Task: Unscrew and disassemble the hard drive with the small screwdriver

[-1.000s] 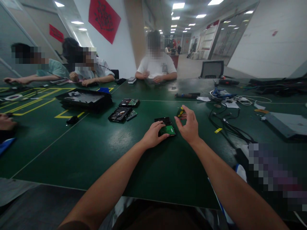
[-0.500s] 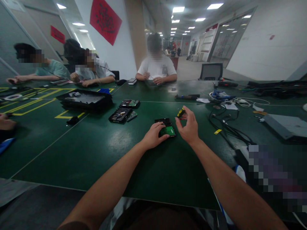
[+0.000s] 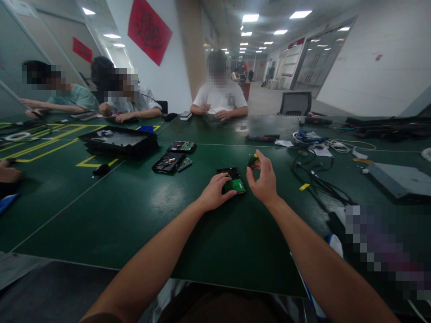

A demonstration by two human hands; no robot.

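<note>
Flat on the green table lies a hard drive (image 3: 236, 185), black-cased with a green circuit board showing. My left hand (image 3: 217, 190) grips its left side, fingers over the dark part and thumb along the near edge. Just right of the drive and raised above the table, my right hand (image 3: 264, 178) pinches a short black-and-yellow screwdriver (image 3: 252, 160) between thumb and fingers. The screwdriver's shaft is too small to make out. Left of the drive lie an opened hard drive (image 3: 167, 162), a loose circuit board (image 3: 186, 163) and another drive (image 3: 182, 146).
A stack of black trays (image 3: 118, 139) stands at the left. Black cables (image 3: 323, 181) and a grey metal box (image 3: 399, 179) lie to the right. Farther back are a dark-handled tool (image 3: 261, 138) and white cables. A person (image 3: 219, 96) sits opposite; others sit at the left.
The screwdriver has turned in my right fingers, so less yellow shows on its handle. My left hand and the hard drive stay in place.
</note>
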